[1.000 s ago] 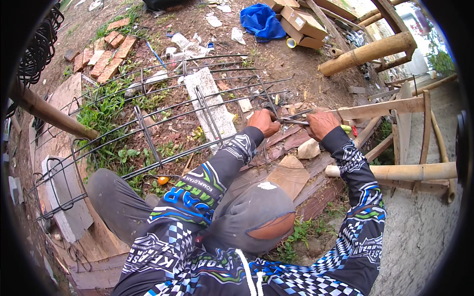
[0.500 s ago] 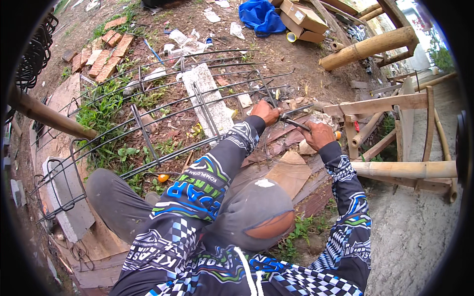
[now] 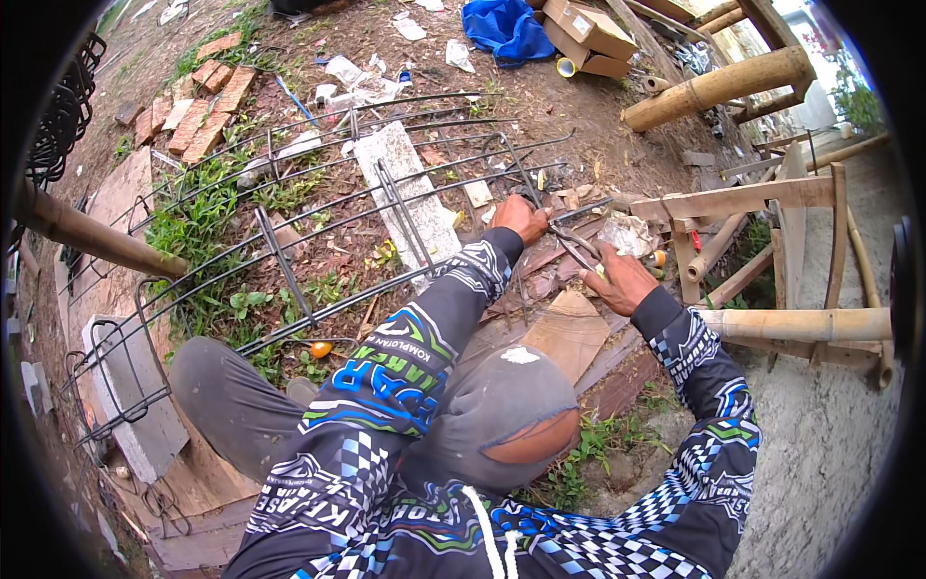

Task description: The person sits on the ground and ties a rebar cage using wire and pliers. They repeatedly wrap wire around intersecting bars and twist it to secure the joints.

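Because the view cuts them off, we see dark wire loops [image 3: 60, 130] only partly | rebar cage [image 3: 283, 261] reaching our left hand [image 3: 521, 220], fingers curled, what they grip hidden | dark hand tool [image 3: 577, 237] between our hands, its tip unclear | our right hand [image 3: 622, 280], fingers loosely around its handles

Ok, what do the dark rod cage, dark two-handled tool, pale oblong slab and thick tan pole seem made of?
Dark rod cage: probably steel, matte; thin straight bars, bent loops.
Dark two-handled tool: likely metal, dull; its handles are slim.
Pale oblong slab: perhaps concrete or foam; rough, matte face.
Thick tan pole: seemingly bamboo, fairly smooth; ringed joints show.
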{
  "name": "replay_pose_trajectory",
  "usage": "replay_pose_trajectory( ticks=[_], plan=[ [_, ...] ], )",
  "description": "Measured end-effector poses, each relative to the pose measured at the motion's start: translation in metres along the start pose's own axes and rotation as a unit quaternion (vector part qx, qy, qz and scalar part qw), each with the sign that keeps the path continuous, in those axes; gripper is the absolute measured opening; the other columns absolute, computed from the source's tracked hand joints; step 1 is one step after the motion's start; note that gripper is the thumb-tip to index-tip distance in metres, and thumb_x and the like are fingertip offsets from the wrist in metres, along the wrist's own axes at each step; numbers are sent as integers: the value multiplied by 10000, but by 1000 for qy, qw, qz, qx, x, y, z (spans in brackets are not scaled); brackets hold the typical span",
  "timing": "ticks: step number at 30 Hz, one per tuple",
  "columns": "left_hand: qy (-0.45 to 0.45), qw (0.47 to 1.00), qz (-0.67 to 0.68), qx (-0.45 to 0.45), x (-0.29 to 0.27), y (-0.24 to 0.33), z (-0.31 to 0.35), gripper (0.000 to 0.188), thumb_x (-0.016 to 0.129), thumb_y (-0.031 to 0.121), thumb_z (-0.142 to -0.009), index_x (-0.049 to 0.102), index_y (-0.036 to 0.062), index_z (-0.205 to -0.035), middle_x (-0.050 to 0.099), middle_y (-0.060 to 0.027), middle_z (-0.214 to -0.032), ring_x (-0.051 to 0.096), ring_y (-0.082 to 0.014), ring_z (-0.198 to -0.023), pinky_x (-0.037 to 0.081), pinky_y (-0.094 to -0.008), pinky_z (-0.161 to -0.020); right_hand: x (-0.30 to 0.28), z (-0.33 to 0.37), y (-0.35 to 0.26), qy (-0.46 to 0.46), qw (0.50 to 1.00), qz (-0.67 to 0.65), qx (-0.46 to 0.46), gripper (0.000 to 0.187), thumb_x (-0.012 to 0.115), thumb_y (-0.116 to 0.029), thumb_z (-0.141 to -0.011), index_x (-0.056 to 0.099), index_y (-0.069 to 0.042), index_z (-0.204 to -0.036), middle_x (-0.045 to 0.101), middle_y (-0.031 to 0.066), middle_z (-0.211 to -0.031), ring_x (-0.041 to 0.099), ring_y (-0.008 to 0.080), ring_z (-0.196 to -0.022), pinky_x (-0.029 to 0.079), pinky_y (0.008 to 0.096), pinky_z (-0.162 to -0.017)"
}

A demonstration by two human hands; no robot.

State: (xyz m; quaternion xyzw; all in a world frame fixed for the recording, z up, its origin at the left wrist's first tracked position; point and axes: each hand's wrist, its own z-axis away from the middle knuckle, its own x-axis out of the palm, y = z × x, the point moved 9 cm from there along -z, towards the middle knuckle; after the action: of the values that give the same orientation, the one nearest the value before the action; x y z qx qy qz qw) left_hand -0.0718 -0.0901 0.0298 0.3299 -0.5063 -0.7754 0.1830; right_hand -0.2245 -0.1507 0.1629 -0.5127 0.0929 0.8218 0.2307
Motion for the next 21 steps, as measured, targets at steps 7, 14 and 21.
replay_pose_trajectory(
  ticks=[7, 14, 21],
  plan=[
    [8, 1000, 13, 8, -1, 0, 4, 448, 681, 394, -853, 702, -35, -723, 659, -235, -682, 678, -348, -707, 513, -444, -720, 79, 6, 15, 153, 966, -208, 14, 427, 621, -337, -917, 476, 4, -1128, 628, 279, -798, 610, 496, -764, 463, 540, -694],
    [-25, 999, 15, 20, 5, 1, 1, 449, 669, 394, -867, 708, -34, -736, 655, -220, -658, 675, -308, -673, 514, -421, -699, 39, 14, 19, 180, 983, 30, -34, 575, 597, -283, -926, 415, 18, -1380, 522, 226, -1102, 562, 380, -1009, 478, 465, -819],
    [-8, 999, 20, 28, 0, 0, -2, 433, 680, 397, -856, 726, -26, -774, 658, -211, -657, 668, -299, -657, 511, -414, -686, 8, 2, -1, 142, 973, 161, -82, 289, 477, -301, -1007, 540, -24, -1060, 592, 93, -626, 611, 267, -509, 507, 410, -519]
  ],
)
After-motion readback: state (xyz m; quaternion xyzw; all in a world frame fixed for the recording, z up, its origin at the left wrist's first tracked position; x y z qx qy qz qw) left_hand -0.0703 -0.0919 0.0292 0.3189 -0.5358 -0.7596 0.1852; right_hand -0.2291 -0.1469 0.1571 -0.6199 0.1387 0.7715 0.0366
